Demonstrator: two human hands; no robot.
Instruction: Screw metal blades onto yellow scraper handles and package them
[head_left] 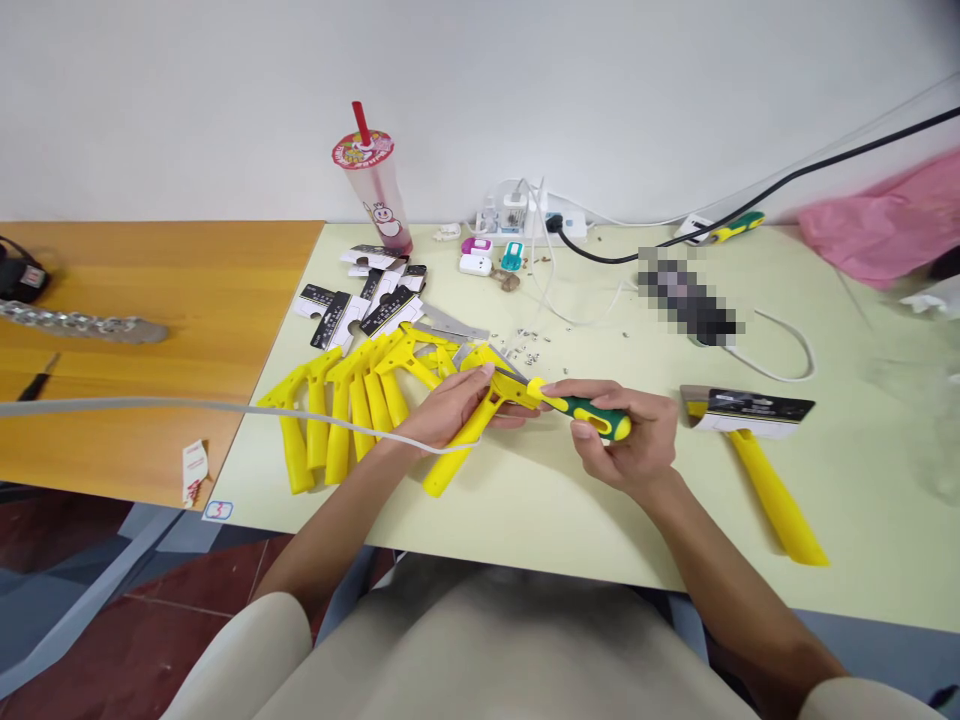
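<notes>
My left hand (459,408) is closed around the head of a yellow plastic scraper (461,458), whose handle slants down toward the table's front. In my right hand (634,430) is a green and yellow screwdriver (589,411), its front end lying against the scraper head. The tip is too small to make out. Several more yellow scraper handles (337,430) lie in a row left of my left hand. Behind the held scraper, small metal screws (531,350) are scattered. A scraper with a black and white card (757,410) on its head lies on the right.
Black and white cards (341,318) lie piled at the back left, before a tall drink cup (381,200) with a red straw. A power strip (517,222) with cables stands by the wall. A white cable (247,408) crosses over my left forearm. A pink cloth (885,220) lies far right.
</notes>
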